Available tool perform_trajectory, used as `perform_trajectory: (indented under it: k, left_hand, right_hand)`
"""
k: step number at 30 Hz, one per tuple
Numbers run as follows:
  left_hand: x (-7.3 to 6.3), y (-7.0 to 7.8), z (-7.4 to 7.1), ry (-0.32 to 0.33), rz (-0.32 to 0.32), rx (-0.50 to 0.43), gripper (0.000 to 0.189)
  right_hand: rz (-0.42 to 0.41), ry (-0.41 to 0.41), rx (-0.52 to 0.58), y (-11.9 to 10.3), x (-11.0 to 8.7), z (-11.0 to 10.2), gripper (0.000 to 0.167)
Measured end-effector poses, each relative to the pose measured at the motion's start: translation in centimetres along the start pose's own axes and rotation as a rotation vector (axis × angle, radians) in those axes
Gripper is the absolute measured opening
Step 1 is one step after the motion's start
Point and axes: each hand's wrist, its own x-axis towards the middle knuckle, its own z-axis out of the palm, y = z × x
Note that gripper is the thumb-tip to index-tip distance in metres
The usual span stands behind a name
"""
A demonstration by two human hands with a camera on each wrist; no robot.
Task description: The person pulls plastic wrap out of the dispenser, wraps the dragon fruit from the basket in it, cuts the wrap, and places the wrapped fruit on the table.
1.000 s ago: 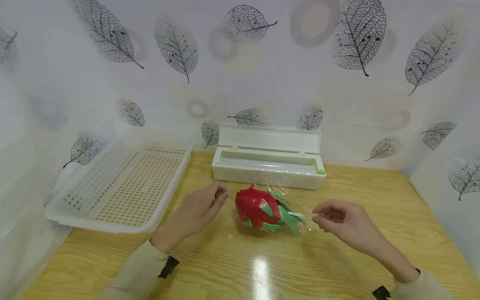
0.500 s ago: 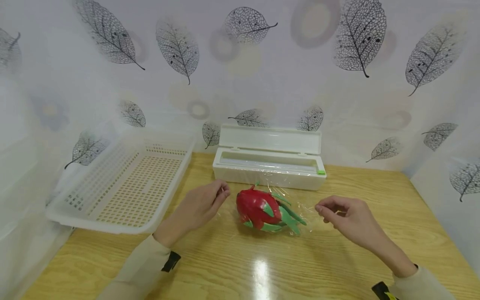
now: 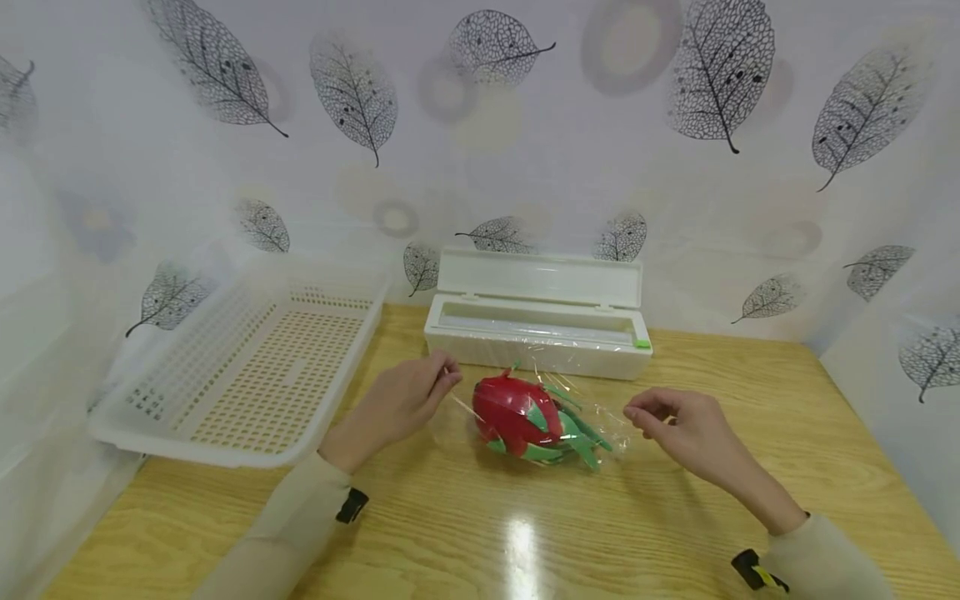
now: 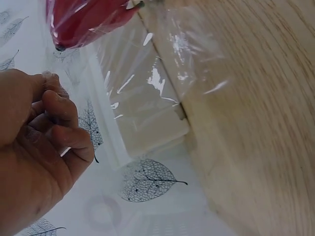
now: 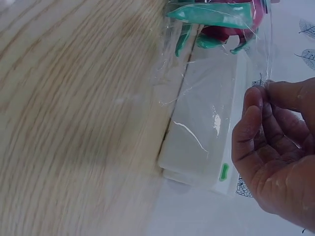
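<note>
A red dragon fruit (image 3: 513, 412) with green scales lies on the table in the head view, with clear plastic wrap (image 3: 611, 417) draped over it. To its left, my left hand (image 3: 405, 400) pinches an edge of the wrap between thumb and forefinger. On the other side my right hand (image 3: 686, 429) pinches the opposite edge near the green tips. The left wrist view has the fruit (image 4: 88, 19) under the shiny film (image 4: 152, 73), the fingertips at the film's edge. In the right wrist view, thumb and forefinger of the right hand (image 5: 275, 137) meet at the film.
Behind the fruit stands a long white wrap dispenser box (image 3: 536, 350), its lid (image 3: 536, 279) raised and a roll (image 3: 536, 327) inside. A white perforated plastic basket (image 3: 277, 375) stands at the left. A leaf-patterned curtain (image 3: 480, 167) hangs behind the wooden table (image 3: 420, 533).
The left hand has lifted slightly, drawing the wrap's edge up beside the fruit. The right hand has shifted a little up. Fruit, box and basket stay where they were.
</note>
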Motion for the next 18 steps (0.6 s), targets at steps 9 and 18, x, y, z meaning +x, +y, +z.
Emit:
perform_trajectory:
  k: [9, 18]
  left_hand:
    - [0.2, -2.6, 0.2, -0.101, 0.020, -0.262, 0.010]
    - [1.0, -2.0, -0.1, -0.119, -0.007, -0.131, 0.007]
  right_hand:
    - [0.003, -0.046, -0.003, 0.6, 0.9, 0.8, 0.013]
    - [-0.027, -0.036, -0.011, 1.1, 1.4, 1.8, 0.010]
